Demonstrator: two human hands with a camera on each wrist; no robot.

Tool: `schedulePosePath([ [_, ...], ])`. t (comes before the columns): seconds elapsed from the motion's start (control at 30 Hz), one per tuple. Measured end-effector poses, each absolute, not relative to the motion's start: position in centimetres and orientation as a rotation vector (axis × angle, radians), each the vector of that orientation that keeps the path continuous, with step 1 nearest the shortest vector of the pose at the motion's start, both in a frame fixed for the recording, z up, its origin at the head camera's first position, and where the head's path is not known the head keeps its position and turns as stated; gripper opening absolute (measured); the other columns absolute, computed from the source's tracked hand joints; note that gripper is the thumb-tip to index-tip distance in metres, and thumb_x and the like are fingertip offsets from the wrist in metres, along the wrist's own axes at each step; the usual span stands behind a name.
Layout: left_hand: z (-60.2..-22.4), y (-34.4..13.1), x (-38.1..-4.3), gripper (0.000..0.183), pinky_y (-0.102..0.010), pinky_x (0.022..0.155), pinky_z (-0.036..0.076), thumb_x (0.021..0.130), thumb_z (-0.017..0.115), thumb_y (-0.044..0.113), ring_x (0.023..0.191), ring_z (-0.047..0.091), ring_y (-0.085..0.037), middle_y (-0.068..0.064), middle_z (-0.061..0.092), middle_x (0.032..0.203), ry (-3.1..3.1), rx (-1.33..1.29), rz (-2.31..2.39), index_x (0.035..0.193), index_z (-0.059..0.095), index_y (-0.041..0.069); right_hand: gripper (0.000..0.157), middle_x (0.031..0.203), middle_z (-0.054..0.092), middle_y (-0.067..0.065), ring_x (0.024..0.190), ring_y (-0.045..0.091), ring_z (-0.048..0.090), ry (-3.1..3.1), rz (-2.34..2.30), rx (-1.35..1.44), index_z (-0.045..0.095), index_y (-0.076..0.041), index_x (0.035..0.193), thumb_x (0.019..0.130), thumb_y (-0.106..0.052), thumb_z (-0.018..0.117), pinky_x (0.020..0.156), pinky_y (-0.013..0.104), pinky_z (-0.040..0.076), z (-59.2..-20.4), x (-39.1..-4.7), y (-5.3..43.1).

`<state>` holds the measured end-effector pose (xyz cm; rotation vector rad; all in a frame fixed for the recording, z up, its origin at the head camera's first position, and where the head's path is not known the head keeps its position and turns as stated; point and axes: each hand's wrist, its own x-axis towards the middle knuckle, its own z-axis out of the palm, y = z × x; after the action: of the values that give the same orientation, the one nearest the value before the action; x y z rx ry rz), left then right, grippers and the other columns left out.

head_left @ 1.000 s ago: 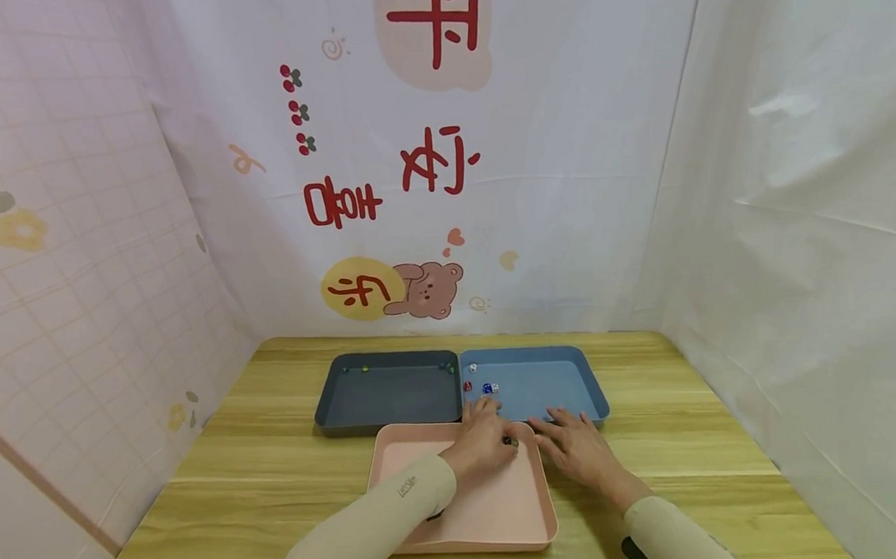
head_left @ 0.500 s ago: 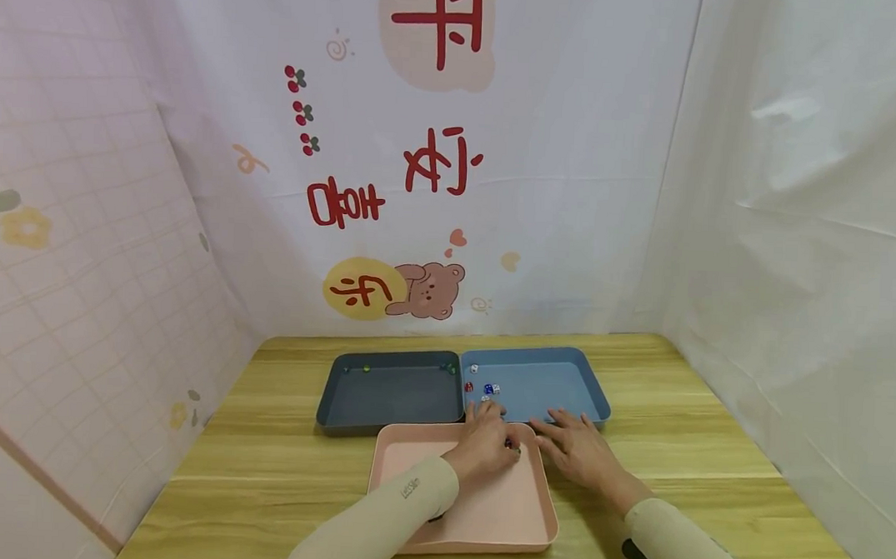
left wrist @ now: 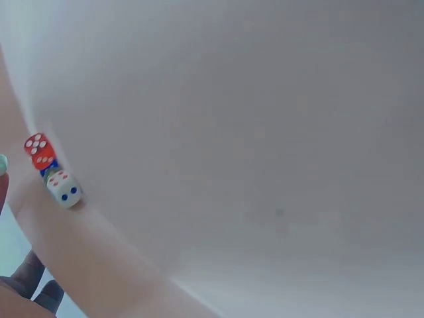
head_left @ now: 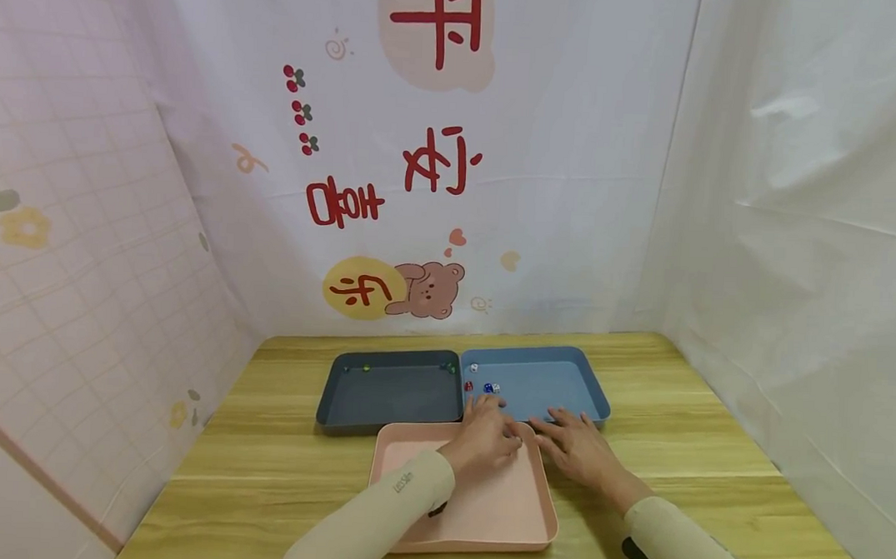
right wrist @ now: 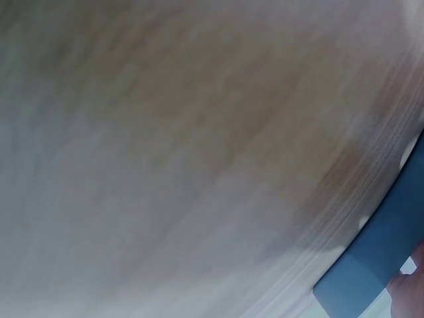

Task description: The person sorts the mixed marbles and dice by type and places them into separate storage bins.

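Note:
My left hand (head_left: 480, 439) reaches over the far right corner of the pink tray (head_left: 474, 549), its fingers near the light blue tray's (head_left: 589, 386) front edge. In the left wrist view, a red die (left wrist: 40, 151), a white die (left wrist: 64, 189) and bluish-green bits between them lie against the tray wall in the corner. A sliver of a fingertip with a pale tip shows at that view's left edge; whether it touches anything is hidden. My right hand (head_left: 579, 448) rests with spread fingers by the pink tray's corner and the light blue tray's front edge.
Inside the light blue tray, red (head_left: 469, 386), blue (head_left: 488, 388) and white dice (head_left: 474, 367) sit at the left side. A dark grey tray (head_left: 387, 428) to its left holds small green and yellow-green pieces (head_left: 366, 368). All trays stand on a wood-grain table (head_left: 259, 471).
The left thumb and forefinger have shifted slightly, covering the dice seen in the pink tray's corner half a second ago. A white die near the light blue tray's front is also covered now. The right hand stays still.

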<state>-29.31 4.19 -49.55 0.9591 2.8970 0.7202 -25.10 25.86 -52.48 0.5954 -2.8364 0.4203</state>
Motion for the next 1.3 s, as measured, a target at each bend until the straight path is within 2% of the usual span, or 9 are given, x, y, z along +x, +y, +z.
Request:
schedulePosePath([
  [0.3, -48.8, 3.5, -30.2, 0.008, -0.062, 0.114, 0.02, 0.091, 0.072, 0.032, 0.133, 0.04, -0.027, -0.008, 0.054, 0.136, 2.95, 0.919, 0.733, 0.087, 0.077, 0.028, 0.041, 0.14, 0.052, 0.024, 0.132, 0.048, 0.043, -2.805, 0.421, 0.599, 0.063, -0.017, 0.137, 0.102, -0.036, 0.054, 0.106, 0.072, 0.026, -52.9, -25.2, 25.8],
  [0.53, -48.0, 3.0, -31.2, 0.006, -0.063, 0.112, 0.02, 0.09, 0.073, 0.032, 0.129, 0.043, -0.03, -0.011, 0.055, 0.135, 2.992, 0.905, 0.767, 0.088, 0.077, 0.027, 0.04, 0.14, 0.053, 0.024, 0.132, 0.049, 0.044, -2.785, 0.428, 0.599, 0.063, -0.016, 0.136, 0.102, -0.034, 0.056, 0.105, 0.072, 0.026, -52.8, -25.1, 25.9],
  [0.73, -47.2, 2.2, -31.9, 0.007, -0.064, 0.114, 0.018, 0.089, 0.074, 0.031, 0.132, 0.041, -0.032, -0.01, 0.055, 0.135, 3.016, 0.817, 0.842, 0.093, 0.078, 0.026, 0.041, 0.141, 0.052, 0.024, 0.132, 0.048, 0.043, -2.795, 0.441, 0.599, 0.062, -0.016, 0.137, 0.102, -0.035, 0.056, 0.106, 0.072, 0.025, -52.7, -25.2, 25.9],
  [1.0, -46.6, 0.8, -33.2, 0.006, -0.062, 0.115, 0.014, 0.089, 0.074, 0.032, 0.137, 0.035, -0.034, -0.011, 0.051, 0.139, 3.01, 0.624, 0.952, 0.09, 0.076, 0.026, 0.04, 0.14, 0.053, 0.024, 0.132, 0.048, 0.044, -2.793, 0.443, 0.6, 0.063, -0.016, 0.137, 0.102, -0.034, 0.056, 0.105, 0.072, 0.026, -52.7, -25.2, 25.8],
  [1.3, -46.3, -1.4, -34.6, 0.008, -0.065, 0.115, 0.009, 0.088, 0.076, 0.029, 0.135, 0.036, -0.038, -0.013, 0.052, 0.137, 3.033, 0.499, 1.074, 0.089, 0.076, 0.022, 0.041, 0.142, 0.052, 0.023, 0.134, 0.046, 0.042, -2.825, 0.414, 0.591, 0.062, -0.016, 0.138, 0.103, -0.036, 0.054, 0.107, 0.071, 0.025, -52.7, -25.2, 25.8],
])
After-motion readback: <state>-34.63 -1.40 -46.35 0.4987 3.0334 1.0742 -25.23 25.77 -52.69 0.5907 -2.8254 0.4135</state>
